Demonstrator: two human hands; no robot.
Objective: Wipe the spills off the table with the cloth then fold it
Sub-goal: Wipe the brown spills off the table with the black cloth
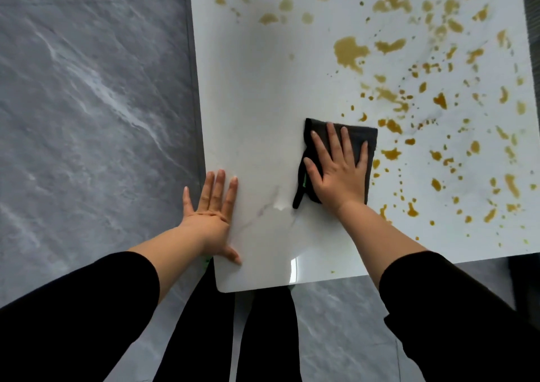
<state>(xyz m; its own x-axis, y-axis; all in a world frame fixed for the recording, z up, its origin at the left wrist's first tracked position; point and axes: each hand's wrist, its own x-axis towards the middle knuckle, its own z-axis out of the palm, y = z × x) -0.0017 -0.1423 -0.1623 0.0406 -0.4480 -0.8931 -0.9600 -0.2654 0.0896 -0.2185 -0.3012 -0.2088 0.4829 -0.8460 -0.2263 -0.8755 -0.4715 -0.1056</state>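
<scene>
Our right hand point(340, 171) lies flat, fingers spread, pressing the dark cloth point(366, 139) against the table point(263, 89) without gripping it. The cloth sits toward the near edge, about midway along it, at the border of the amber spills point(349, 50) that scatter toward the far right corner. Our left hand point(211, 209) rests open and empty, palm down, over the table's left edge near the near left corner.

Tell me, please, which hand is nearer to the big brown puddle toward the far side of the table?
The right hand. It presses flat on the dark cloth, just below the puddle. The left hand rests at the table's left edge, farther away.
</scene>
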